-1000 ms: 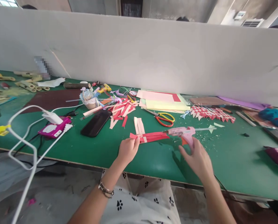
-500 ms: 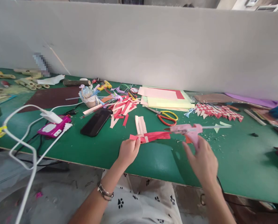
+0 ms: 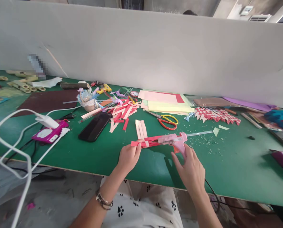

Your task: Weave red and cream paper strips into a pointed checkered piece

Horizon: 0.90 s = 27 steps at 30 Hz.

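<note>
The left hand (image 3: 128, 156) pinches the near end of a flat bundle of red paper strips (image 3: 147, 142) between thumb and fingertips, closed on it and pressing it against the green table top (image 3: 89, 152). The right hand (image 3: 190, 167) is wrapped around the grip of a pink plastic hot-glue gun (image 3: 176, 141), its fingers curled shut on the handle while the nozzle points left and lies over the far end of the red strips. A clear glue stick (image 3: 199, 133) juts out of the back of the gun toward the right. Taking the red strips as the landmark: they lie close to the near edge of the table, directly ahead of the person, and three cream paper strips (image 3: 140, 129) cross them and run away toward the back. Behind and to the right of them lie scissors with red and yellow handles (image 3: 166, 121); behind and to the left sits a loose heap of red and cream paper offcuts (image 3: 123, 112), and just left of that heap a black smartphone (image 3: 95, 126) lies face up. Well to the left of the strips a magenta power strip (image 3: 48, 134) holds a white plug and cable. Far behind the strips, pale pink and yellow paper sheets (image 3: 165, 101) are stacked, with a woven red-and-white paper band (image 3: 217, 114) to their right.
</note>
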Available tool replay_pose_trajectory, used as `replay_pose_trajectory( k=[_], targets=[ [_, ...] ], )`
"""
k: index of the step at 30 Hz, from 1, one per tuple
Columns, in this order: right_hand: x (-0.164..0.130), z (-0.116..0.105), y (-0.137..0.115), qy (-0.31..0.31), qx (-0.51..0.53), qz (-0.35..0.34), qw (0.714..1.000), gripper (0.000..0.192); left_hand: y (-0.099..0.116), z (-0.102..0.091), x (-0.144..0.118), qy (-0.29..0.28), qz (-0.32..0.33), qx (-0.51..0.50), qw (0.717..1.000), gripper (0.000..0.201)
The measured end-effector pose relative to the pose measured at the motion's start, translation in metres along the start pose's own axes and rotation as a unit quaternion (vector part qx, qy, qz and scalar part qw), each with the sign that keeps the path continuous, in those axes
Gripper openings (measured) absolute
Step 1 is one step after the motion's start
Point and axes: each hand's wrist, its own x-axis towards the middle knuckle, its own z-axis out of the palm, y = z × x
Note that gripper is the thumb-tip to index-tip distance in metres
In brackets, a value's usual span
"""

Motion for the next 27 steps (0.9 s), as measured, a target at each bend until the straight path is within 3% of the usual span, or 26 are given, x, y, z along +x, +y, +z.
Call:
replay_pose_trajectory(
  k=[13,19,27],
  targets=[
    [0.007,0.006,0.020,-0.003,-0.058,0.050,0.997,0.042,-0.002,0.003,-0.002,0.044,0.045,0.030,0.998,0.043],
    [0.014,-0.003,0.034,0.038,-0.063,0.097,0.993,0.048,-0.003,0.004,-0.001,0.044,0.044,0.025,0.998,0.043],
    [0.000,-0.002,0.015,0.036,-0.025,0.011,0.999,0.046,-0.001,0.001,-0.002,0.046,0.051,0.001,0.998,0.041]
  ],
)
